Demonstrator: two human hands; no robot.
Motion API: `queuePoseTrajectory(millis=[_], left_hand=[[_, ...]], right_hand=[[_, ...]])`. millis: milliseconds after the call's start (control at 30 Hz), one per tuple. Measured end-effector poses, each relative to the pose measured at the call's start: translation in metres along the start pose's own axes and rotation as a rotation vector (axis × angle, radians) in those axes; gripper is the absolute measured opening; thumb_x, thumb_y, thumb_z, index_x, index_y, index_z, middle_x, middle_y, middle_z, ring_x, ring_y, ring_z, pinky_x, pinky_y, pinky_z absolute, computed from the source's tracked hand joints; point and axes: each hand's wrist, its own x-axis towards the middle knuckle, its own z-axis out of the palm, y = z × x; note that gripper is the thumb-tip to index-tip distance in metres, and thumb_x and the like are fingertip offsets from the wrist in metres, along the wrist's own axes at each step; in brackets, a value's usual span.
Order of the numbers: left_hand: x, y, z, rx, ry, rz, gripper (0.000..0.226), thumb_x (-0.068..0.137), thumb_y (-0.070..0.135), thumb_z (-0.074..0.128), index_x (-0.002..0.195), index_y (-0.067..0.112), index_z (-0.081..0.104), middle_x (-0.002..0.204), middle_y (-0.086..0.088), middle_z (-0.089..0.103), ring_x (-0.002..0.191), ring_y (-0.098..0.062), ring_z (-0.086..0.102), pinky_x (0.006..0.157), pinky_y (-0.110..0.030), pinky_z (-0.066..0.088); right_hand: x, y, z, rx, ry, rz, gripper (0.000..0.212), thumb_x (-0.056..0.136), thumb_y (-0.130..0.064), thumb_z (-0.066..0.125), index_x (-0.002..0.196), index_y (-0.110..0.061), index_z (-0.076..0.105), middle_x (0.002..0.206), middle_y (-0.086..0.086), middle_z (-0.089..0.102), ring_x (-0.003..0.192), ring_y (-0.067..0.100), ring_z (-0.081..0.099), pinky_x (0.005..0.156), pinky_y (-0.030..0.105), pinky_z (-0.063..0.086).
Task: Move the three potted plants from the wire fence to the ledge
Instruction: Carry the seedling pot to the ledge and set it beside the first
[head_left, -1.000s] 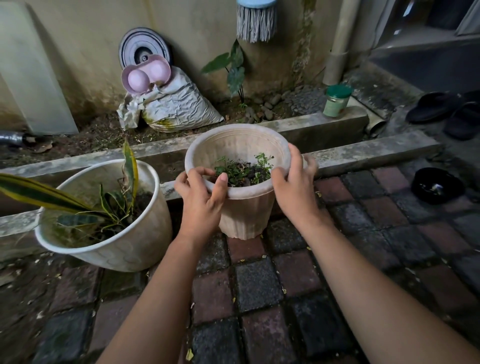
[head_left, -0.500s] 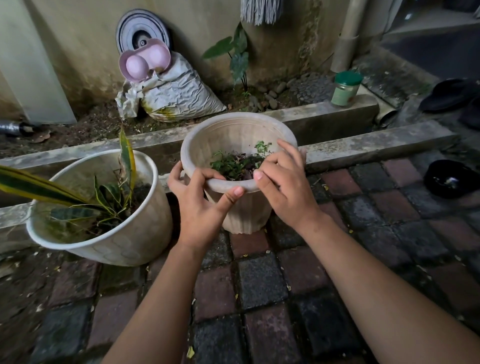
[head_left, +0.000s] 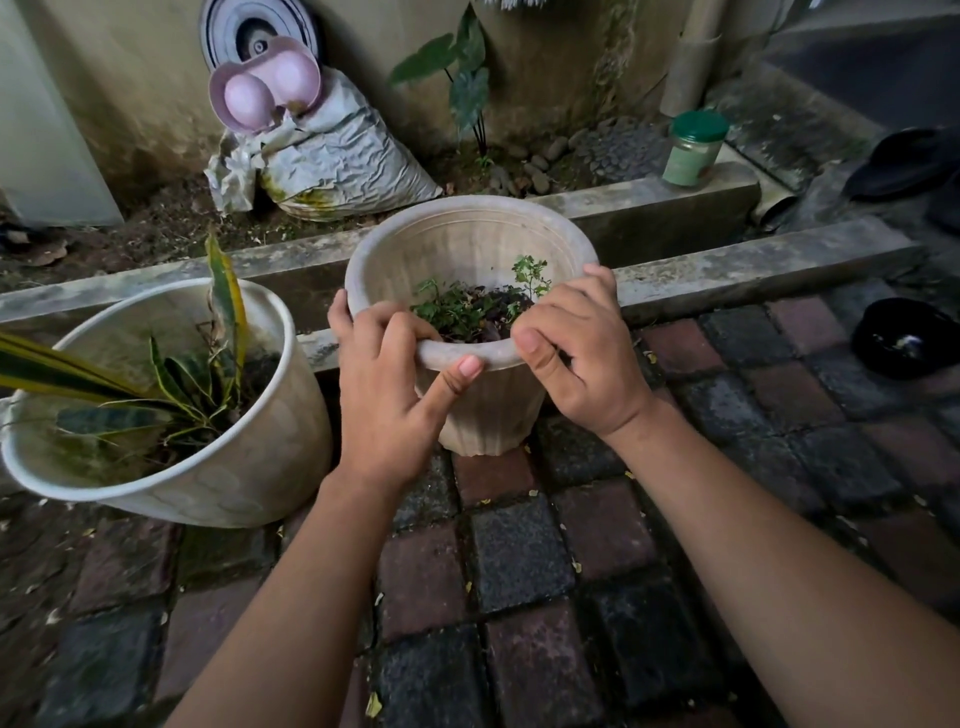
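Observation:
A beige fluted pot (head_left: 483, 410) with small green sprouts stands on the brick paving, close against the low concrete ledge (head_left: 753, 265). My left hand (head_left: 387, 395) grips its near rim, fingers inside and thumb under the lip. My right hand (head_left: 576, 348) clasps the same near rim a little to the right. To the left, a larger white pot (head_left: 249, 467) holding a striped snake plant leans tilted against the ledge. No wire fence is in sight.
Behind the ledge lies a soil bed with a crumpled white sack (head_left: 337, 166), a pink container (head_left: 265, 88) and a leafy plant (head_left: 467, 88). A green-lidded jar (head_left: 693, 150) stands on a farther ledge. Dark sandals (head_left: 904, 166) and a black dish (head_left: 904, 338) lie right.
Both hands slid from the sides of the beige pot's rim to its near edge and now grip it close together. The view has come closer to the pot.

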Motion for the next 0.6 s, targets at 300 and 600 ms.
queuePoseTrajectory(millis=[300, 600], left_hand=[[-0.005, 0.016, -0.005, -0.002, -0.08, -0.115, 0.071, 0.095, 0.073, 0.042, 0.104, 0.006, 0.064, 0.131, -0.016, 0.049, 0.149, -0.041, 0.025, 0.124, -0.071, 0.004], [0.122, 0.182, -0.117, -0.155, -0.301, -0.7, 0.087, 0.071, 0.043, 0.057, 0.152, 0.024, 0.032, 0.161, -0.018, 0.004, 0.146, -0.038, 0.031, 0.118, -0.031, 0.016]], right_hand=[[0.015, -0.007, -0.027, -0.046, -0.328, 0.089, 0.038, 0.1, -0.039, 0.054, 0.082, -0.012, 0.075, 0.083, 0.001, 0.067, 0.089, 0.027, 0.06, 0.109, 0.048, 0.032], [0.141, -0.091, -0.252, 0.08, -0.349, 0.448, 0.003, 0.088, -0.016, 0.08, 0.09, -0.018, 0.08, 0.095, 0.0, 0.068, 0.091, 0.014, 0.064, 0.086, 0.021, 0.047]])
